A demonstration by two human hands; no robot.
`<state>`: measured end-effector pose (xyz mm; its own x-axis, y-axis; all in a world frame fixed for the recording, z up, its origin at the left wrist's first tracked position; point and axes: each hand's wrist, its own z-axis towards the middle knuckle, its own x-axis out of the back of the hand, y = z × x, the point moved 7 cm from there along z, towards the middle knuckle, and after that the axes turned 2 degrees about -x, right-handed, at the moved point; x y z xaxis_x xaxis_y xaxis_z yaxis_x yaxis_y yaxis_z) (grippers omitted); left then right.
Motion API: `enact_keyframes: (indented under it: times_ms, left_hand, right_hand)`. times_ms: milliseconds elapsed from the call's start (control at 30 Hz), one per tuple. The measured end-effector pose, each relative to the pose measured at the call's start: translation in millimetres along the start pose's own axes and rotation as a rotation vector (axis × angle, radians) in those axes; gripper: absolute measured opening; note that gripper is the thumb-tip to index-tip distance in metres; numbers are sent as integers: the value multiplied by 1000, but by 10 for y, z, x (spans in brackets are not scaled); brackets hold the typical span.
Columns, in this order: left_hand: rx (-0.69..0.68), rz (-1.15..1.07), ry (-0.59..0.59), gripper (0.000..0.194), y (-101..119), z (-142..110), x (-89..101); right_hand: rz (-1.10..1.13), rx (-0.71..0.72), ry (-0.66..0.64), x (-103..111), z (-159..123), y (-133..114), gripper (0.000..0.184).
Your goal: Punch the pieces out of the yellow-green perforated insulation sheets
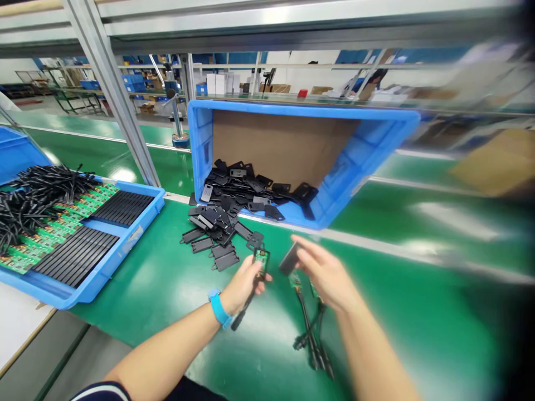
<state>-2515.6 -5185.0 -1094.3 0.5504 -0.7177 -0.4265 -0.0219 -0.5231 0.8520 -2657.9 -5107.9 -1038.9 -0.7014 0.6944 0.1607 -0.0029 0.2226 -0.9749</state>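
My left hand [241,285], with a blue band at the wrist, is closed on a small green circuit board [262,256] that appears to sit in a black frame. Its black cable hangs down below the fingers. Between the fingers and thumb of my right hand [325,270] is a flat dark plastic cover [288,259], slightly blurred and apart from the board. Under and beside the right hand, more boards with black cables [312,340] lie on the green bench. Loose black plastic covers [215,225] are heaped ahead of my left hand.
A blue bin [303,109] lies tipped towards me, with more black covers inside. At left, a blue tray [140,234] holds rows of cabled boards and black strips. A metal post [112,89] rises between them. Further back, a person [368,83] is partly visible.
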Motion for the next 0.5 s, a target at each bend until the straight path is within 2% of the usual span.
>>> enact_keyframes:
  times_ms: [100, 233, 300, 433, 500]
  left_hand:
    - [-36, 68, -36, 42, -20, -48, -73]
    - [-56, 278, -51, 44, 46, -134, -142]
    - [-115, 355, -70, 44, 106, -165, -182]
    - [-305, 379, -129, 47, 215, -202, -252]
    - [-330, 402, -120, 49, 223, -204, -245]
  right_hand:
    - [-60, 81, -74, -109, -283, -36, 41]
    - [-251, 259, 1, -195, -367, -122, 25]
    - [-307, 328, 12, -222, -375, -153, 17]
    - [-344, 389, 32, -208, -406, -159, 17]
    - [-355, 382, 37, -198, -415, -139, 19]
